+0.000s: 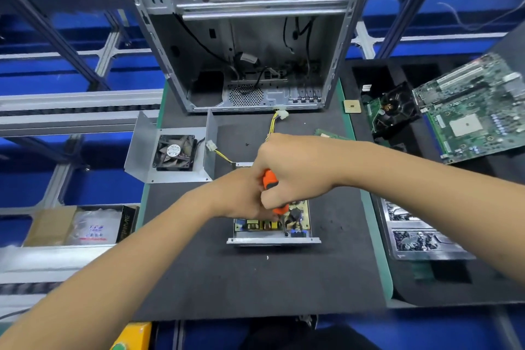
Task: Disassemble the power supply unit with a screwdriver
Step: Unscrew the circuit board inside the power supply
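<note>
On counter | right hand (292, 170) grips upright screwdriver (270, 179), tip down on board (272, 221) | left hand (244, 196) pinches shaft beside it

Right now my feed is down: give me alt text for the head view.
Both hands, right hand and left hand, grip an orange screwdriver driven down into the opened power supply unit on a dark mat. Its removed cover with fan lies left; an empty computer case stands behind.

Matt dark mat (284, 278); dull bare-metal computer case (255, 3).
</note>
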Motion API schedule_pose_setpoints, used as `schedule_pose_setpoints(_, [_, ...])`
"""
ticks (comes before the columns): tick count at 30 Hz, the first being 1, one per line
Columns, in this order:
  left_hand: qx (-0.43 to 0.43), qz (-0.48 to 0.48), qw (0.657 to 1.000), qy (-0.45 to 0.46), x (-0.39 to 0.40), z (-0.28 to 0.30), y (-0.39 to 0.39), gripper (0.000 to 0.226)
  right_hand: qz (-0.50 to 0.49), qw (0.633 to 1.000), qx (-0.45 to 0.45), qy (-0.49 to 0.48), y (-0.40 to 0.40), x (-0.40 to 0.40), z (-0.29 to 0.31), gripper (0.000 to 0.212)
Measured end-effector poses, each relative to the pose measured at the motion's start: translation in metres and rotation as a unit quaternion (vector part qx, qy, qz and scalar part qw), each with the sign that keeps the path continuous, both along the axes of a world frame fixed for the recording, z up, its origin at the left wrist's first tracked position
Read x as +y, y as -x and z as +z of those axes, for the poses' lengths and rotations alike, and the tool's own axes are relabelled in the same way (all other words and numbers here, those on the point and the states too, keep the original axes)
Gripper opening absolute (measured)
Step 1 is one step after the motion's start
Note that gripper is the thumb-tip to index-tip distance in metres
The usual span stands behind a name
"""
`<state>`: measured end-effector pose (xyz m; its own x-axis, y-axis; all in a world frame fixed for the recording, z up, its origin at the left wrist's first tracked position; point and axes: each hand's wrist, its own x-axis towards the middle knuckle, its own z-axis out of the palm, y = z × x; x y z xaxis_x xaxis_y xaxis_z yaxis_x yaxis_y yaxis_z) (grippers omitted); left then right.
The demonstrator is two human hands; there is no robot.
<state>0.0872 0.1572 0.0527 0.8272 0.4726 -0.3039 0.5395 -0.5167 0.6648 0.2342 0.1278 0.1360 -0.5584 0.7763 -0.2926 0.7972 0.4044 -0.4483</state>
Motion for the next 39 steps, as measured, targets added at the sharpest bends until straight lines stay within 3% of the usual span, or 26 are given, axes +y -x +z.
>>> schedule_pose_setpoints(2, [0.002,-0.017,1.000,-0.011,-0.004,0.000,-0.003,0.025,-0.001,1.000,0.004,0.005,-0.003,0.000,-0.002,0.019])
schedule_pose_setpoints(6, [0.004,-0.040,0.999,0.019,-0.005,0.001,-0.006,0.039,-0.004,1.000,0.012,0.010,-0.004,-0.001,-0.002,0.020])
schedule_pose_setpoints(9, [0.011,-0.025,0.998,0.057,-0.005,0.000,-0.007,0.019,-0.006,1.000,0.012,0.008,-0.005,-0.002,0.001,0.019])
schedule_pose_setpoints(20, [-0.005,-0.020,0.996,0.081,-0.007,-0.001,-0.010,0.018,-0.009,1.000,-0.011,0.004,-0.003,-0.013,0.004,0.016])
schedule_pose_setpoints(31, [-0.048,-0.044,0.995,0.081,-0.010,-0.001,-0.009,0.049,-0.030,0.999,-0.020,-0.006,-0.010,-0.019,0.004,0.014])
schedule_pose_setpoints(33, [-0.058,-0.044,0.994,0.076,-0.009,-0.004,-0.007,0.040,-0.026,0.999,-0.017,-0.008,-0.010,-0.019,0.003,0.013])
schedule_pose_setpoints(35, [-0.035,-0.029,0.996,0.076,-0.009,-0.009,0.000,0.016,-0.025,1.000,-0.008,-0.007,-0.011,-0.019,0.003,0.013])
schedule_pose_setpoints(39, [0.034,-0.087,0.995,0.027,-0.010,-0.018,0.016,0.003,-0.032,0.999,-0.001,-0.005,-0.014,-0.020,0.001,0.014])
